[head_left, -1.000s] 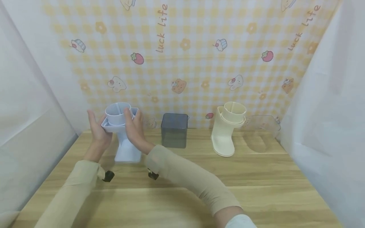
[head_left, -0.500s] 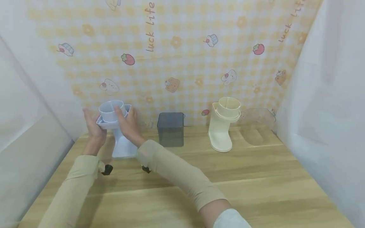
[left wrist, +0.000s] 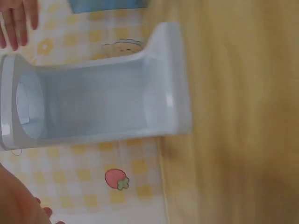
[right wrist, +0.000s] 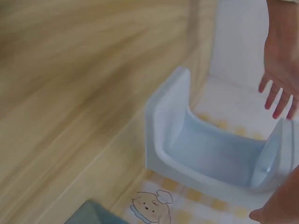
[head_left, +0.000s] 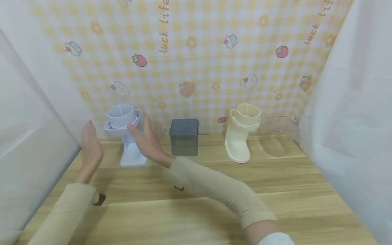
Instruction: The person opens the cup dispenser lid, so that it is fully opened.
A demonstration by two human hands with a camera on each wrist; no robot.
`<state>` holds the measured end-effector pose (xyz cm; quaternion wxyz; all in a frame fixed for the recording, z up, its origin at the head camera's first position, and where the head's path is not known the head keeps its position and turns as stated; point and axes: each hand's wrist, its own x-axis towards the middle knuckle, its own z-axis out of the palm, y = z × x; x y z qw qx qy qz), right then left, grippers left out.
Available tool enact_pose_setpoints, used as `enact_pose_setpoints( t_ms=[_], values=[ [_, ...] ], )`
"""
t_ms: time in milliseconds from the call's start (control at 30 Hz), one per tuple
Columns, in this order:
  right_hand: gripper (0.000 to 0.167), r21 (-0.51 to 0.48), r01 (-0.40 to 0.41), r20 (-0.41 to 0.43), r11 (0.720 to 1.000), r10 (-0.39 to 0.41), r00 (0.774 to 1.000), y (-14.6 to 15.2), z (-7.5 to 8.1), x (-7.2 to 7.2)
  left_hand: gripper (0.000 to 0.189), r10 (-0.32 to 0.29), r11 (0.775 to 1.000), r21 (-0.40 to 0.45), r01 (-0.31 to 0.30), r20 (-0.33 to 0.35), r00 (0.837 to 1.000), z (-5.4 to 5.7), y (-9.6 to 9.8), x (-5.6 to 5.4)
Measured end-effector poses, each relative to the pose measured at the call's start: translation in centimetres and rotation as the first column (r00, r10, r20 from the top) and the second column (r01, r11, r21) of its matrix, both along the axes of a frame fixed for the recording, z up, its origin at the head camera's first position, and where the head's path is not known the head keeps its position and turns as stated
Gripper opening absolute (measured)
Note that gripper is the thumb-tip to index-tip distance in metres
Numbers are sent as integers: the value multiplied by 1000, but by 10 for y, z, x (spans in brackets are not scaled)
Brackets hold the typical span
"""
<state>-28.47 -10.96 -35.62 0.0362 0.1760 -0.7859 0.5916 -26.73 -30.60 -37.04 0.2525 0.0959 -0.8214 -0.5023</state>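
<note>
A light blue plastic stand (head_left: 133,157) stands upright on the left of the wooden table, its foot flat on the wood. In its wide top sits a round divided cup (head_left: 120,116) of the same colour. Left of the stand, apart from it, my left hand (head_left: 91,146) is raised with straight fingers. My right hand (head_left: 150,141) is close by its right side, thumb and fingers extended; whether it touches the rim is unclear in the head view. The left wrist view shows the stand's hollow front (left wrist: 98,100), with nothing held there.
A smoky grey see-through box (head_left: 184,139) stands right of the blue stand. Farther right is a cream stand (head_left: 237,148) with a similar cup, then a clear transparent container (head_left: 281,126). White sheets enclose both sides; a yellow checked cloth (head_left: 196,64) hangs behind.
Both hands held the blue stand's top earlier. Now my left hand has let go and moved left; my right hand has loosened and drawn right. The stand stays put.
</note>
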Motion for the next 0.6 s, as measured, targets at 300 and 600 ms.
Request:
enact_pose_setpoints(
  t_ms=[300, 600],
  values=[
    [75, -7, -194, 43, 981, 194, 980, 54, -1, 37, 45, -294, 899, -401, 173, -262, 919, -44, 31, 58],
    [73, 198, -330, 166, 923, 300, 939, 157, -22, 80, 65, -524, 577, -714, 397, 49, 850, -52, 95, 100]
  ],
)
